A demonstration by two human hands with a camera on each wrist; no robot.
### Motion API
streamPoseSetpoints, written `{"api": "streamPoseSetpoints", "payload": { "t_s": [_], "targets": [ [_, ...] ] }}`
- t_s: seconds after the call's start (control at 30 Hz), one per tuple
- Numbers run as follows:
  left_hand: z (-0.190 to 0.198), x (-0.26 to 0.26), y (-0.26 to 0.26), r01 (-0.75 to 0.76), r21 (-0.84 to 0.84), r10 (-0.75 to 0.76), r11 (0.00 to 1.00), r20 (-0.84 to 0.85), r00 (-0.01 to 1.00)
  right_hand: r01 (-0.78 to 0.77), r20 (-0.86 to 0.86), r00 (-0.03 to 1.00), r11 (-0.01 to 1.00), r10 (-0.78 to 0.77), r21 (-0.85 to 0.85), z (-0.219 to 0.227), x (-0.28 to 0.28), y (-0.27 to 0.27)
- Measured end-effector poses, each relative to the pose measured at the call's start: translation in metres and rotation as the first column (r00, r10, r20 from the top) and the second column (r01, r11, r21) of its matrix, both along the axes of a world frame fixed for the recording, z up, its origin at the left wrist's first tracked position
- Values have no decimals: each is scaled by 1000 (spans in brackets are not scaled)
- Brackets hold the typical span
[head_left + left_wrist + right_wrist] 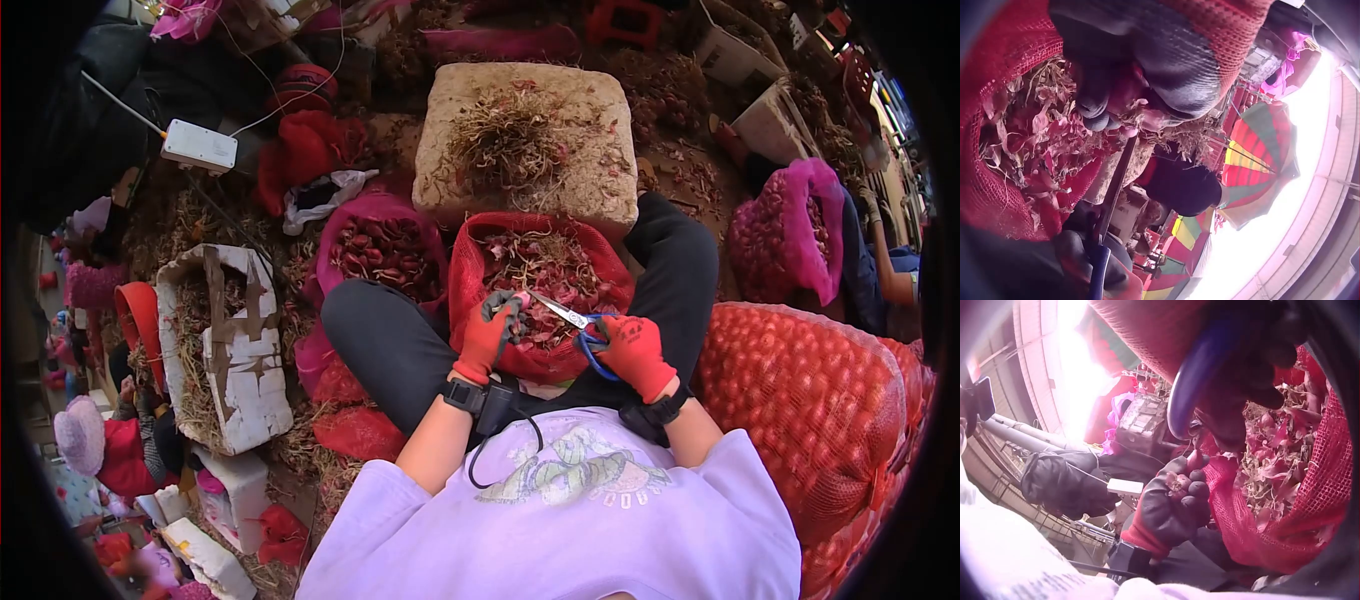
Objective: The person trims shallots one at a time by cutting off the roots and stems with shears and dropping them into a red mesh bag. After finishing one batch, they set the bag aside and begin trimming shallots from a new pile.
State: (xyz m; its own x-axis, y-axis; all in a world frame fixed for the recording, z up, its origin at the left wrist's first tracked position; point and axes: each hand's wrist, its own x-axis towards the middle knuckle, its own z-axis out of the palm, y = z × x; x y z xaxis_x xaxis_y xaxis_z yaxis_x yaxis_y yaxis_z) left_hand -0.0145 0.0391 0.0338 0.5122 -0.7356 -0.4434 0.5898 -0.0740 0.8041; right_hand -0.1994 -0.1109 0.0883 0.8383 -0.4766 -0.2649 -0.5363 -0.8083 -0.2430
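Crowded market floor, sacks and peelings all around. Closest in: lavender shirt (560, 520), black trousers, legs spread around a red mesh sack (470, 290) propped open in the lap, probably so trimmings drop straight in. Left hand (490, 335) in a red-and-grey glove, fingertips pinched round a small shallot (1175, 482) held right over the sack mouth. Right hand (632, 352) clenched through the blue loops of the scissors (562, 315), blades pointing at the shallot, tips just beside it. Sack full of dry skins (545, 270). Off to the right, a big filled net sack (800, 400) leaning against the leg. Further out, a foam box (525, 140) topped with cut roots, upside down like a little bench. Another open sack (385, 250) beside the left knee.
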Motion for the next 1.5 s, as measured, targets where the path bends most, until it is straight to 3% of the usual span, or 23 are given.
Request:
{"api": "streamPoseSetpoints", "payload": {
  "t_s": [0.07,0.17,0.2,0.27,0.3,0.4,0.43,0.53,0.57,0.7,0.8,0.87,0.9,1.1,1.2,1.3,1.4,1.5],
  "targets": [
    [0,0,1,-25,-36,25,999,-13,1000,12,18,1000,1000,-12,15,-2,-2,-3],
    [-2,14,4,-240,-100,248,965,65,967,66,151,986,996,-75,67,-4,3,-2],
    [-6,24,6,-413,-148,409,899,-59,911,87,200,974,992,-103,90,2,4,0],
    [-12,48,14,-712,-169,646,681,-319,694,106,271,951,982,-146,157,6,7,4],
    [-11,55,20,-732,-184,655,656,-342,674,103,297,942,976,-159,194,5,8,5],
    [-2,54,18,-639,-174,509,749,-467,723,106,359,906,941,-225,322,0,14,8],
    [-4,53,16,-518,-257,347,816,-499,794,111,373,892,923,-256,368,-5,16,10],
    [-4,21,11,-253,-298,82,920,-486,870,106,316,868,766,-382,634,-20,22,13],
    [-5,16,7,-176,-343,-15,923,-489,872,107,264,876,697,-403,709,0,27,13],
    [-10,7,2,-130,-328,-45,936,-477,878,128,378,843,826,-382,549,13,26,19],
    [-11,4,0,-118,-277,37,954,-281,959,101,408,874,919,-265,381,5,19,16],
    [-13,3,0,-155,-268,54,951,-348,936,54,420,892,963,-165,263,-2,12,16],
    [-13,3,1,-174,-263,64,949,-379,923,28,422,900,979,-113,204,-4,11,16],
    [-11,3,1,-139,-268,83,953,-211,974,-37,343,939,999,23,34,2,12,15],
    [-13,3,-1,-178,-268,118,947,-226,967,-26,275,961,999,14,39,8,9,14],
    [-14,1,-4,-169,-223,140,960,-140,980,-25,226,973,997,41,-73,4,6,11],
    [-22,1,-3,-118,-196,131,974,54,990,13,122,992,1000,-15,16,4,5,11],
    [-21,2,-2,-115,-293,114,949,-19,993,35,149,987,991,-54,128,-1,1,10]
  ]
}}
